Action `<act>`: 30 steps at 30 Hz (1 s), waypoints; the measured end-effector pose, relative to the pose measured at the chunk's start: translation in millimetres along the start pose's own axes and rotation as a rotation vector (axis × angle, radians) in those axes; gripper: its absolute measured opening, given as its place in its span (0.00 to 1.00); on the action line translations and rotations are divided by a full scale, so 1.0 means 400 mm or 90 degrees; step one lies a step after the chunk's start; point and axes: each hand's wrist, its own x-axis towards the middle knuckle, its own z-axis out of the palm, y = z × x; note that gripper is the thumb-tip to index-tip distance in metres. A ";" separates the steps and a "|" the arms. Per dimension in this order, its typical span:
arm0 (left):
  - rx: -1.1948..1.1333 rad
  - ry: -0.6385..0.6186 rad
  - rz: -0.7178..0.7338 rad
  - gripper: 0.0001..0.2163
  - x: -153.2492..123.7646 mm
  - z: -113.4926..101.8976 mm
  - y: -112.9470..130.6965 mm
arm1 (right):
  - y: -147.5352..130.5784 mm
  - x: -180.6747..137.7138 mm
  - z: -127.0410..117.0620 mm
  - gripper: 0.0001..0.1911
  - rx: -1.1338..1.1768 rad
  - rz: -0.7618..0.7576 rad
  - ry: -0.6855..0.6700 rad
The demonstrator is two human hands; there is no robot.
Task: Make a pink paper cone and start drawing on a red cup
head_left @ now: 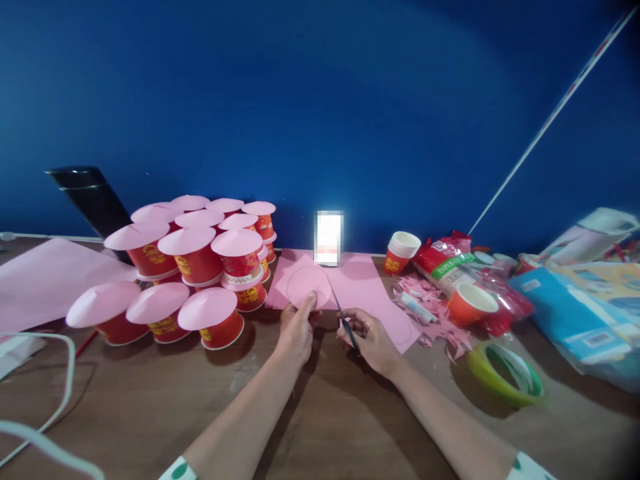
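Note:
My left hand [299,328] pinches a round pink paper disc [306,283] at its lower edge, thumb on top. In my right hand [370,339] is a pair of dark scissors [349,329], its blade pointing up beside the disc's right edge. Whether the blade touches the paper I cannot tell. Behind and beneath lie pink paper sheets [363,277] on the brown table. To the right, a further pink piece [395,325] bears a drawn curve.
Stacked red paper cups with pink cone tops [207,310] stand left. At right are pink scraps [453,327], a glue stick [417,308], cups [473,301], a red packet [445,257], a tape roll [505,373] and a blue pack [565,313]. White cable [65,393] crosses the left.

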 end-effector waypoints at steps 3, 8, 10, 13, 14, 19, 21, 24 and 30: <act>0.018 -0.006 0.003 0.18 -0.004 0.002 0.000 | -0.003 -0.001 0.000 0.20 -0.004 0.008 0.005; 0.033 -0.004 0.006 0.19 -0.007 0.004 0.002 | -0.006 -0.002 -0.001 0.21 0.008 0.007 0.005; 0.045 -0.008 0.005 0.19 -0.008 0.004 0.001 | -0.008 -0.001 0.000 0.21 0.016 0.010 0.005; 0.069 -0.021 0.000 0.18 -0.009 0.001 0.000 | -0.008 -0.001 0.002 0.21 0.025 0.016 0.009; 0.075 -0.024 -0.001 0.18 -0.009 0.001 -0.001 | -0.007 0.000 0.003 0.21 0.031 0.019 0.011; 0.085 -0.040 -0.002 0.17 -0.006 -0.003 -0.004 | -0.004 0.003 0.003 0.20 0.048 0.018 0.020; 0.090 -0.043 -0.007 0.17 -0.006 -0.004 -0.005 | -0.006 0.003 0.002 0.20 0.039 0.019 0.026; 0.096 -0.041 -0.015 0.16 -0.006 -0.004 -0.004 | -0.010 0.002 0.002 0.20 0.033 0.021 0.035; 0.105 -0.049 -0.029 0.16 -0.003 -0.008 -0.006 | -0.017 -0.001 0.003 0.21 0.039 0.017 0.042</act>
